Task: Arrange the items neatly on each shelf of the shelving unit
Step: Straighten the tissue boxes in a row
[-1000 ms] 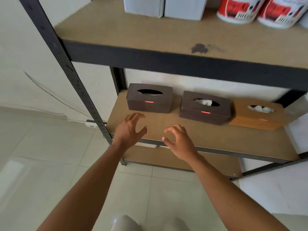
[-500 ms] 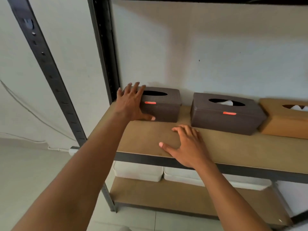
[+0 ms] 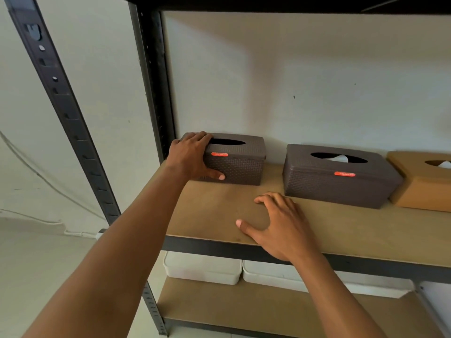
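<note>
A: Dark metal first: what stands at nine o'clock?

B: The front upright (image 3: 61,98) of the shelving unit, slanting across the pale wall, with the rear upright (image 3: 152,76) further in.

A: And next to that?

B: The left hand (image 3: 191,158) grips the left end of the first brown tissue box (image 3: 238,159). Its fingers (image 3: 199,137) are curled over the top edge beside the oval slot, and the thumb is pressed against the front face low down. This box sits at the back-left corner of the wooden shelf (image 3: 353,230), close to the wall, and bears an orange label on its front.

A: Moving toward the centre?

B: The right hand (image 3: 278,226) rests flat on the shelf board near its front edge, at about six o'clock from the gap between the boxes. Its fingers (image 3: 271,198) are loosely spread, gripping nothing, with the thumb out toward nine o'clock.

A: Then toward three o'clock?

B: A second brown tissue box (image 3: 339,176), turned a little askew, with white tissue showing in its slot. Just beside it, at the frame's edge, a tan tissue box (image 3: 424,184), partly cut off.

A: Below?

B: Two white bins (image 3: 202,269) on the lower shelf (image 3: 268,311), side by side.
</note>
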{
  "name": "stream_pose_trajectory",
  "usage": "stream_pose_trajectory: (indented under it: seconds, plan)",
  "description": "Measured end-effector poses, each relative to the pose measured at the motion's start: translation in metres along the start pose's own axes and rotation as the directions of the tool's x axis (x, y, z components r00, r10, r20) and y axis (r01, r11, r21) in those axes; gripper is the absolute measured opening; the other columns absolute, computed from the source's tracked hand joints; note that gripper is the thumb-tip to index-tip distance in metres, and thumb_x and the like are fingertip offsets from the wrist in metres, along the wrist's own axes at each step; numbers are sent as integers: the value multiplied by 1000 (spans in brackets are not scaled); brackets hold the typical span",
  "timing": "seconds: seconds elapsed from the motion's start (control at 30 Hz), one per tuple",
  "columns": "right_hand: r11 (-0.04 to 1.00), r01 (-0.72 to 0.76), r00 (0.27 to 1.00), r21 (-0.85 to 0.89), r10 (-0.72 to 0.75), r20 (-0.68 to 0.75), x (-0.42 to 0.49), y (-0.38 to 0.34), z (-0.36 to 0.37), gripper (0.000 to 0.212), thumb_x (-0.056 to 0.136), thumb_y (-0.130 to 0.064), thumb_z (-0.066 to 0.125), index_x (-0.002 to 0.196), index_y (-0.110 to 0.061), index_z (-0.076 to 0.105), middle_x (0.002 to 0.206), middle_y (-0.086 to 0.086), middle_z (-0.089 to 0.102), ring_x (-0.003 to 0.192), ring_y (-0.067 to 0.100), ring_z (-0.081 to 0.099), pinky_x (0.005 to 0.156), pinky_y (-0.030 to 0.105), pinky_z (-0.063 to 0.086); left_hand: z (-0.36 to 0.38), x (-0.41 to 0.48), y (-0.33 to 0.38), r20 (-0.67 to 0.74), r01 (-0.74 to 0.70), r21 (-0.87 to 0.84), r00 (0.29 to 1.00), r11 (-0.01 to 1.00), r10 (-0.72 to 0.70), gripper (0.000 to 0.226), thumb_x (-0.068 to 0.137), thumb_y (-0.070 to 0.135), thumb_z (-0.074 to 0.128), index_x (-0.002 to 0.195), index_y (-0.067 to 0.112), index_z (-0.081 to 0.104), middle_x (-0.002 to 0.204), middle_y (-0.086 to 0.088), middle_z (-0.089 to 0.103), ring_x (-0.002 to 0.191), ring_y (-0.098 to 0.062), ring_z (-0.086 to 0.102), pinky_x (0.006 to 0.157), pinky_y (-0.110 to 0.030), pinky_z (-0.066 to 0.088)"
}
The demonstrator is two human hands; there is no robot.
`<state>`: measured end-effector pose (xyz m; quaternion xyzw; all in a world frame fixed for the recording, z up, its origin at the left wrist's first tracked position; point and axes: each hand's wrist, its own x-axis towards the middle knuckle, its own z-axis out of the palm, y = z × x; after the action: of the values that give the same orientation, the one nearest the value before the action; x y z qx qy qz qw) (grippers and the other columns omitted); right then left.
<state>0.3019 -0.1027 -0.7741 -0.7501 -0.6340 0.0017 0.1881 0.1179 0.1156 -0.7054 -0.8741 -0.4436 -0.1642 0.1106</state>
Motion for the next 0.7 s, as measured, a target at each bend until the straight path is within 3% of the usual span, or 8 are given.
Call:
stream_pose_trajectory:
  seconds: [0.33, 0.43, 0.5, 0.6, 0.7]
  plan:
    - [1000, 3, 1000, 8, -3, -9, 1, -3, 0, 84, 76, -95, 35, 138, -39, 45, 143, -17, 42, 137, 13, 40, 121, 40, 31, 1, 9, -4, 28, -10, 2, 1000, 1000, 10, 129, 46, 97, 62, 150, 27, 32, 152, 4, 45, 142, -24, 40, 109, -58, 39]
    - [1000, 6, 1000, 28, -5, -21, 0, -3, -2, 81, 78, -93, 40, 136, -38, 49, 140, -17, 45, 134, 12, 42, 119, 39, 33, 1, 6, 3, 7, -2, 20, 1000, 1000, 1, 139, 46, 101, 57, 157, 27, 17, 161, 0, 31, 150, -27, 26, 117, -69, 14]
    - [998, 10, 998, 55, -7, -64, -3, -4, -4, 75, 80, -90, 45, 131, -36, 56, 133, -18, 49, 126, 9, 48, 112, 37, 41, -1, 2, 15, -43, -19, 12, 999, 1000, 19, 143, 48, 106, 45, 160, 26, 3, 167, -3, 18, 155, -28, 13, 118, -68, -2]
    - [995, 23, 989, 92, -9, -151, -10, -6, -9, 63, 84, -84, 48, 118, -34, 65, 123, -20, 56, 111, 4, 55, 95, 32, 51, -11, 0, 46, -57, -166, -51, 985, 985, 163, 135, 59, 105, 37, 161, 27, -3, 169, -3, 9, 156, -24, 2, 122, -60, -11]
    - [997, 24, 979, 78, -8, -203, -23, 7, -19, 62, 84, -84, 47, 115, -34, 69, 119, -20, 63, 108, 4, 59, 91, 32, 53, -17, 4, 89, -74, -343, -133, 939, 930, 336, 114, 77, 90, 45, 162, 24, 7, 168, -5, 16, 156, -22, 6, 126, -50, -5]
